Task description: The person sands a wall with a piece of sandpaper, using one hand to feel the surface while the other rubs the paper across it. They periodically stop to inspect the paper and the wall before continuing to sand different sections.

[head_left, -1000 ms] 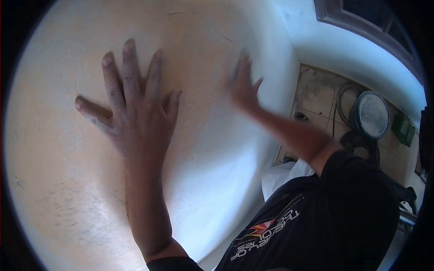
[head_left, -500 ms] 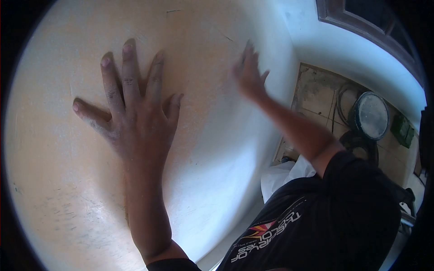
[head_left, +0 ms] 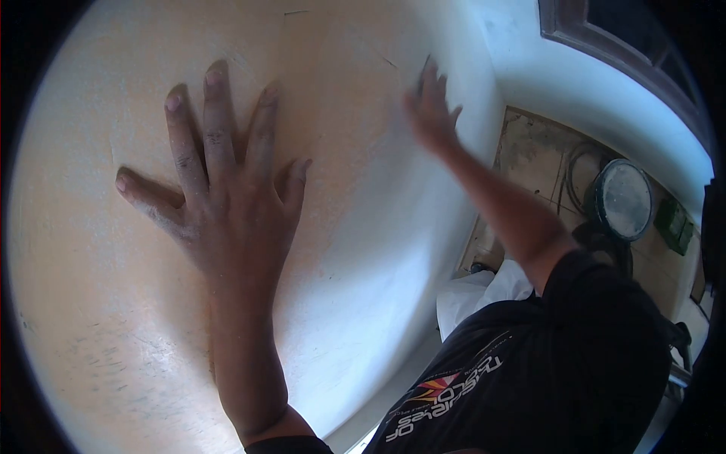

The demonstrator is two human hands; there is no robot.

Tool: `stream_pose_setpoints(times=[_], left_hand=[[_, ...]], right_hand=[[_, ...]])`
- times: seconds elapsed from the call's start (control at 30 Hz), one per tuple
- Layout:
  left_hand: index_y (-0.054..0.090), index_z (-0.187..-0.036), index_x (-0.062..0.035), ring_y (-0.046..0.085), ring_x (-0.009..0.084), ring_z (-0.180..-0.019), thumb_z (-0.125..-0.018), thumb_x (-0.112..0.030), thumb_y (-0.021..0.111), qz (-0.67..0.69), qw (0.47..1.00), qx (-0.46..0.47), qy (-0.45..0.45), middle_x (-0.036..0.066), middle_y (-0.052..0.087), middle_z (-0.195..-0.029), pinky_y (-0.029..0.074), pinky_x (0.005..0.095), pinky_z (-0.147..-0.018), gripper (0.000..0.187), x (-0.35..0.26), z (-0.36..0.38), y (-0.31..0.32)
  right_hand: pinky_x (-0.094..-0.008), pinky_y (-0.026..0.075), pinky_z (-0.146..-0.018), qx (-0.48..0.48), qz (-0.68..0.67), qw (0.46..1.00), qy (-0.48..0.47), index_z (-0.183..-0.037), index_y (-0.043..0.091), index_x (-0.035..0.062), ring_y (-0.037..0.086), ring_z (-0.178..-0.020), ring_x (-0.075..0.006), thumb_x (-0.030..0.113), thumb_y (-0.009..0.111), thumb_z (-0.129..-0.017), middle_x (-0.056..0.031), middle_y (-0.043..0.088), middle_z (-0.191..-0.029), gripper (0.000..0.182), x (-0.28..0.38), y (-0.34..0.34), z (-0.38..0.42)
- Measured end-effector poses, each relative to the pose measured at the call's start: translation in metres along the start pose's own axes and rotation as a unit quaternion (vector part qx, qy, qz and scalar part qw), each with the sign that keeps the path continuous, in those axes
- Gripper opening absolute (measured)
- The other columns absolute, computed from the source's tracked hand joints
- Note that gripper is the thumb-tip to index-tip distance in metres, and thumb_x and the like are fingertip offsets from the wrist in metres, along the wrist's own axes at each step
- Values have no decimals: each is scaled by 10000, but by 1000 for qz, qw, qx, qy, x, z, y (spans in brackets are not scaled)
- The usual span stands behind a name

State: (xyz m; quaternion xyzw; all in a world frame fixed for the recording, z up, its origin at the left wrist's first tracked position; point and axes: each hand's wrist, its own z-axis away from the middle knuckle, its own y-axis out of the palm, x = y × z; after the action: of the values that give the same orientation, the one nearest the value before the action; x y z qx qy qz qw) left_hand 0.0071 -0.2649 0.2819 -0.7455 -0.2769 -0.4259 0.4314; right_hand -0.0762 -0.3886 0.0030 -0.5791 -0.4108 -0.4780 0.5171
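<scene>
My left hand (head_left: 234,197) lies flat on a tan and white wall surface (head_left: 121,257), its fingers spread wide and holding nothing. Pale dust coats its fingers and knuckles. Farther right, my right hand (head_left: 435,117) is against the same surface, close to where it curves toward the corner. Motion smears its fingers, which point upward with the little finger standing apart. Whether something thin lies under that palm cannot be made out. Short scratches mark the surface above and between the hands, and dark scuffs show at the lower left.
Right of the corner, a round dark tub (head_left: 624,200) with a whitish top stands on the tiled floor (head_left: 529,144). Beside it are a coiled hose (head_left: 575,170) and a green box (head_left: 673,225). White plastic sheeting (head_left: 469,295) lies near my body. A dark-framed window (head_left: 563,23) is at upper right.
My right hand has shifted a little to the right across the surface. My left hand stays flat in the same place, and the view has tilted slightly.
</scene>
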Motion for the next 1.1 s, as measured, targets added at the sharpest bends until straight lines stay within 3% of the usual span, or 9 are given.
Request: stream_pose_setpoints(times=[0.07,0.17,0.3,0.4,0.6,0.77,0.9,1.03,1.1], left_hand=[[444,-1333,-411,252,231,-1392,-746,-649,596,-5,1000,-11,-3,-17,287,-1509,104,731,-998,651,-1,1,4],[437,-1338,-410,247,232,-1394,-754,-641,594,2,1000,-18,-3,-19,285,-1510,89,725,-1005,648,-1,2,4],[443,-1334,-409,239,231,-1397,-758,-638,592,2,1000,-20,1,-21,283,-1510,76,718,-1015,637,2,3,6],[448,-1331,-404,226,227,-1402,-760,-640,589,9,1000,-29,1,-23,280,-1511,64,711,-1023,634,2,2,5],[465,-1322,-391,209,228,-1408,-764,-636,589,33,999,-12,-3,-16,267,-1517,47,706,-1029,622,-1,3,1],[480,-1312,-386,205,231,-1408,-760,-621,605,40,999,-12,-6,-18,251,-1523,41,727,-1018,612,2,2,3],[486,-1309,-383,207,231,-1408,-759,-609,614,33,999,-20,-5,-21,244,-1525,53,739,-1009,608,2,1,3],[494,-1303,-380,191,228,-1411,-760,-597,621,57,998,-8,-9,-25,243,-1524,19,729,-1019,598,2,2,0],[494,-1302,-381,186,227,-1412,-760,-596,622,45,999,-2,-9,-25,244,-1523,8,726,-1021,597,3,1,-1]], right_hand=[[-740,17,-999,99,95,983,-119,-1481,-8,58,-13,-1433,-331,649,431,-857,-135,-6,-1558,964,6,1,94],[-755,30,-985,121,86,982,-119,-1483,-15,73,-9,-1429,-352,617,412,-884,-129,-16,-1559,916,9,-3,104],[-740,31,-997,0,-56,997,58,-1485,86,105,70,-1420,-373,683,246,-892,-151,188,-1527,843,-11,-25,-49],[-724,18,-1014,-10,-81,993,82,-1484,109,106,59,-1421,-374,693,296,-878,-168,179,-1526,864,-36,-22,-95],[-763,11,-969,172,50,966,-187,-1475,-88,78,-59,-1419,-385,639,556,-793,-148,-96,-1550,1093,25,1,144],[-738,17,-996,-19,-33,999,-11,-1484,64,88,23,-1427,-364,696,388,-844,-143,84,-1552,940,10,-14,-37],[-719,11,-1014,-33,-131,990,43,-1470,126,74,71,-1420,-374,695,314,-870,-168,176,-1528,883,-5,-23,-106],[-748,26,-986,43,128,967,-214,-1477,-39,53,-20,-1426,-372,672,519,-796,-177,-57,-1548,1077,28,3,71],[-763,0,-967,122,131,953,-245,-1475,-36,41,-52,-1424,-370,708,511,-775,-183,-74,-1544,1111,43,-9,112]])
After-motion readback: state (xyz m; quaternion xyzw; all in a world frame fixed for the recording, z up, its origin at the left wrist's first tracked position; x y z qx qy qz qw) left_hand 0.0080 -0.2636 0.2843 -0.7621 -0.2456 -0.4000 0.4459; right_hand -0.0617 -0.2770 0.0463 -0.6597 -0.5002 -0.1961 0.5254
